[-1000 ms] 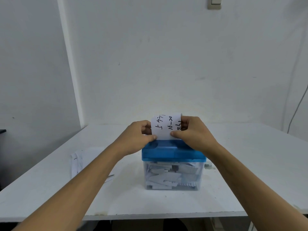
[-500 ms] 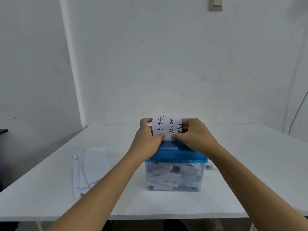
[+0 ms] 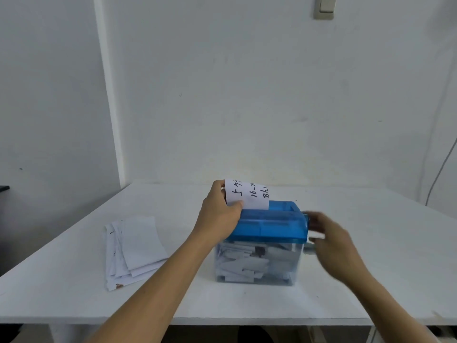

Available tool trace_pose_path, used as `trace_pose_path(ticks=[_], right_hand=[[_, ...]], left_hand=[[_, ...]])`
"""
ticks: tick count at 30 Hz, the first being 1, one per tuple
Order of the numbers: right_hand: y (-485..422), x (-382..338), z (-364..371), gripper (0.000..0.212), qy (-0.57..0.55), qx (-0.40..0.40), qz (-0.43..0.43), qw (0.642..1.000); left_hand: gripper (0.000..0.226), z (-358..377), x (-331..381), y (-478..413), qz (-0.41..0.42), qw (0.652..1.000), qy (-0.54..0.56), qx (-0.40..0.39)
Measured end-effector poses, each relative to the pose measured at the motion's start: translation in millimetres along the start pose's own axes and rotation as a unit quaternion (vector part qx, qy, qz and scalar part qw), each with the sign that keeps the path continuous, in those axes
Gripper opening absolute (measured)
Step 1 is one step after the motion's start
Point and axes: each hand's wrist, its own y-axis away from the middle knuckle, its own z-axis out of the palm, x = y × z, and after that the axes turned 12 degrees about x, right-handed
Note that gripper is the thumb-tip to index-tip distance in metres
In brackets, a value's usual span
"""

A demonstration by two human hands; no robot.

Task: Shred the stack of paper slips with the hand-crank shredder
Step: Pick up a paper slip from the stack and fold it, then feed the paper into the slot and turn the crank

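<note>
The hand-crank shredder [image 3: 262,243] stands near the middle of the white worktop [image 3: 371,268], a little toward the person, its blue lid [image 3: 269,226] sitting on a clear bin [image 3: 294,266]. Through the bin's walls a heap of white cut strips [image 3: 242,263] shows, filling much of it. A paper slip [image 3: 249,194] with dark handwriting stands upright in the slot along the back of the lid, its lower edge out of sight behind the blue plastic and its upper part leaning slightly away from the person. The left hand [image 3: 220,214] pinches the slip at its left edge, the thumb on the near face and the fingers curled behind it, the heel of the hand close against the lid's left end. The right hand [image 3: 331,238] is at the shredder's right end, level with the lid and the top of the bin; it is smeared by motion blur, so whether it is clamped on anything or loose cannot be told, and what it meets there is not clear. The two hands are apart, one at each end of the lid. To the left of the shredder, well apart from it, the stack of paper slips [image 3: 133,248] lies fanned flat on the worktop. Behind rises a plain white wall [image 3: 247,95] with a light switch [image 3: 325,7] near the top edge, and a thin cable [image 3: 440,174] hangs down at the far right.
</note>
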Motion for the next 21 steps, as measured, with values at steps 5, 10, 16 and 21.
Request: trace_pose_path(ticks=[5, 10, 16, 21], right_hand=[[22, 13, 18, 0.05, 0.075, -0.072, -0.078, 0.992], [29, 6, 13, 0.052, 0.263, -0.054, -0.091, 0.959], [27, -9, -5, 0.027, 0.362, -0.066, -0.121, 0.922], [15, -25, -16, 0.01, 0.392, -0.104, -0.092, 0.91]], left_hand=[[0.035, 1, -1, 0, -0.001, 1.0, 0.004, 0.002], [0.032, 2, -5, 0, 0.007, 1.0, 0.002, 0.007], [0.03, 3, -5, 2, 0.019, 1.0, -0.01, 0.003], [0.031, 3, -7, 4, 0.019, 1.0, -0.02, 0.004]])
